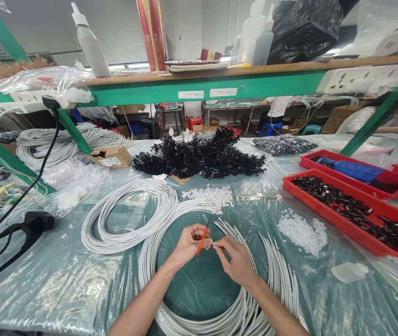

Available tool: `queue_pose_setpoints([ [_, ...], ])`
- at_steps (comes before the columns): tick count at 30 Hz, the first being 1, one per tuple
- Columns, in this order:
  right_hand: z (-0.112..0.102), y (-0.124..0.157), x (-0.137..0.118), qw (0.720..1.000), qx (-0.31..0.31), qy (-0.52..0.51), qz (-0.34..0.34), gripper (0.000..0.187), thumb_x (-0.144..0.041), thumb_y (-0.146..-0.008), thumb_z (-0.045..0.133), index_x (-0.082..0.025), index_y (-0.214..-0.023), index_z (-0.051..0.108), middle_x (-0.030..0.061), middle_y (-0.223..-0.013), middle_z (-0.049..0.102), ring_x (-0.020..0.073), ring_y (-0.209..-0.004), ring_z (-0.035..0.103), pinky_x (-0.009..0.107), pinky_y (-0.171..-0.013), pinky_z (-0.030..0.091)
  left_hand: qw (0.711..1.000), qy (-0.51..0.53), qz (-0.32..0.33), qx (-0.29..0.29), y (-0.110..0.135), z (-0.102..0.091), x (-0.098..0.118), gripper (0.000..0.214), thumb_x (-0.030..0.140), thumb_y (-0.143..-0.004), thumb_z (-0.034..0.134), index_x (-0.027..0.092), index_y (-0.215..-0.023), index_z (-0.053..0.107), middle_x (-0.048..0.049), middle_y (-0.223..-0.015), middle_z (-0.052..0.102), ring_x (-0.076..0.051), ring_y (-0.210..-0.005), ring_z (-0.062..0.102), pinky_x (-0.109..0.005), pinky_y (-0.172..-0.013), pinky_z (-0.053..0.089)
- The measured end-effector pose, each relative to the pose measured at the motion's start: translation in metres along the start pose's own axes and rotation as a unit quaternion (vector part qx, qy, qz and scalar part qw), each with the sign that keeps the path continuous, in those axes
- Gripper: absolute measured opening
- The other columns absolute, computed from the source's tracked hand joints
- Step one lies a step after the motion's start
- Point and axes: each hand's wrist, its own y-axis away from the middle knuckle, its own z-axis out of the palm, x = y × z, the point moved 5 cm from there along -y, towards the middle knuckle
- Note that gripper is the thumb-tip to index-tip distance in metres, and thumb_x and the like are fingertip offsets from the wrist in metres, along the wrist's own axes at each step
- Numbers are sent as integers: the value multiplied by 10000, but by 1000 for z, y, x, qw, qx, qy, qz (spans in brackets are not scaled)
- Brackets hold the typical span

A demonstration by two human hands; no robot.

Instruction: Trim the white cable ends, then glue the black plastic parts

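Note:
My left hand (191, 242) is closed around a slim orange-handled tool (203, 240) with thin dark tips pointing up and away; whether it is tweezers or small snips I cannot tell. Close against it, my right hand (235, 259) pinches something small, mostly hidden by the fingers. A tiny pale end shows between the two hands' fingertips. Both hands are above a large coil of light grey cable (150, 261), whose many cut ends fan out on the right. A second cable coil (95, 228) lies to the left, partly touching the first.
Behind the coils are small white pieces (212, 195) and a heap of black parts (199, 156). At right, a red tray (324, 207) holds black pieces beside more white bits (302, 231). A black-handled tool (27, 233) lies left. A green shelf frame (157, 93) crosses overhead.

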Motion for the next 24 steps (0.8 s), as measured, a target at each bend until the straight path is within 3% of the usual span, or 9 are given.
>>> queue_pose_setpoints([
  [6, -1, -1, 3, 1000, 18, 9, 3, 378, -490, -1045, 489, -217, -851, 665, 83, -743, 629, 220, -693, 522, 360, -695, 360, 999, 14, 9, 42, 1, 0, -5, 500, 340, -556, 994, 109, -866, 676, -10, -670, 673, -110, -563, 610, -237, -607, 521],
  [10, 7, -4, 12, 993, -55, -86, 58, 519, -627, -1061, 383, -209, -829, 585, -14, -535, 475, 143, -474, 396, 278, -515, 305, 998, 9, 43, 55, 2, 3, -3, 517, 334, -522, 1008, 123, -843, 662, -8, -669, 682, -110, -563, 608, -235, -613, 515],
  [16, 24, -7, 23, 958, -147, -211, 129, 656, -856, -943, 311, -248, -718, 414, -72, -403, 331, 113, -330, 277, 260, -403, 291, 993, -29, 93, 67, 6, 2, 0, 489, 316, -529, 1005, 127, -845, 684, -20, -709, 704, -116, -635, 625, -221, -651, 495],
  [18, 23, -7, 24, 955, -150, -217, 139, 656, -864, -930, 310, -253, -711, 403, -83, -397, 298, 111, -329, 257, 262, -406, 293, 990, -45, 107, 76, 4, -5, 3, 479, 353, -569, 982, 135, -863, 673, -17, -713, 697, -123, -642, 625, -231, -656, 497],
  [24, -2, -11, 27, 981, -82, -107, 139, 565, -727, -958, 453, -202, -793, 583, -7, -563, 495, 143, -505, 436, 270, -540, 360, 978, -131, 110, 122, -17, -46, -2, 432, 414, -655, 882, 143, -887, 639, 2, -713, 653, -112, -624, 576, -223, -628, 457],
])
